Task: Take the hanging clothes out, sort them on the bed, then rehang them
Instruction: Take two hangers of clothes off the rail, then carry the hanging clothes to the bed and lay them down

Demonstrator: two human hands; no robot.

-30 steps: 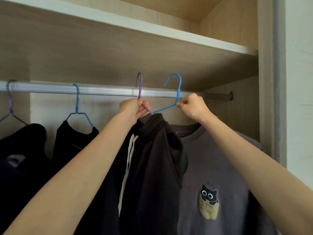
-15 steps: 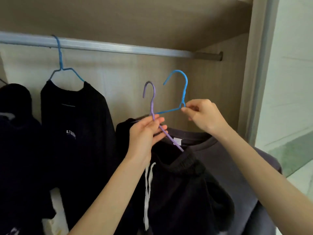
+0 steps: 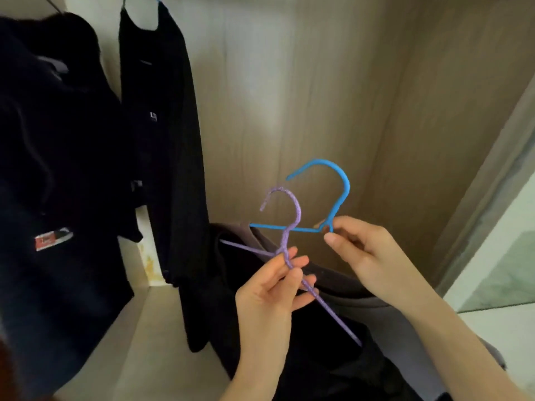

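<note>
1. Soft, dim daylight enters from beyond the right hand; the pale floor there is brightest.
2. Left of the left hand, the hanging clothes sink into near-black; their folds barely read.
3. The frame is slightly soft throughout; the purple hanger and blue hanger in the hands look sharpest.
4. Wide-angle bending tilts the wardrobe frame right of the right hand; the corners darken.

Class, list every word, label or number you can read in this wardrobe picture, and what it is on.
Red and white label on the dark garment at left: lettering blurred, unreadable.
Small white mark on the hanging black garment: too small to read.
Nothing else is readable.
</note>
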